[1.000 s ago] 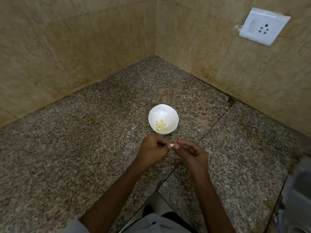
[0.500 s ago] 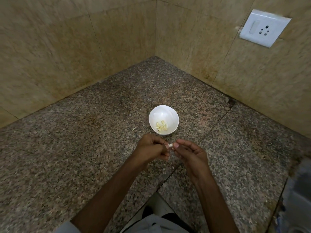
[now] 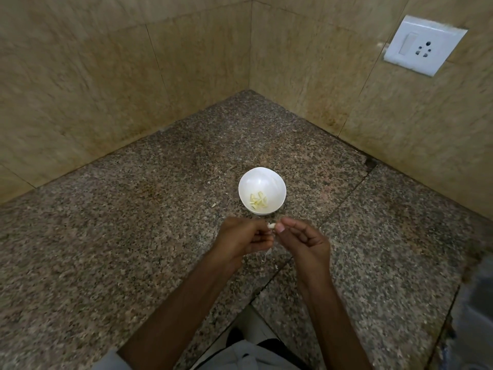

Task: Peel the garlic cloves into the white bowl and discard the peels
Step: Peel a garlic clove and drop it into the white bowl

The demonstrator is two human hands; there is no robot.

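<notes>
Garlic clove point(image 3: 271, 225): pinched from both sides by left hand point(image 3: 240, 240) and right hand point(image 3: 306, 241), just short of the white bowl point(image 3: 262, 170). Since a second ago: position unchanged, peel strand point(image 3: 265, 256) dangles lower. Stripping likely nearly done.

I see the left hand point(image 3: 240, 237) and right hand point(image 3: 306, 243) edge slightly nearer the bowl point(image 3: 262, 177). More of the garlic clove point(image 3: 271, 225) now shows bare between their fingertips. The thin strip of peel point(image 3: 264, 256) hangs lower under the left hand.
</notes>
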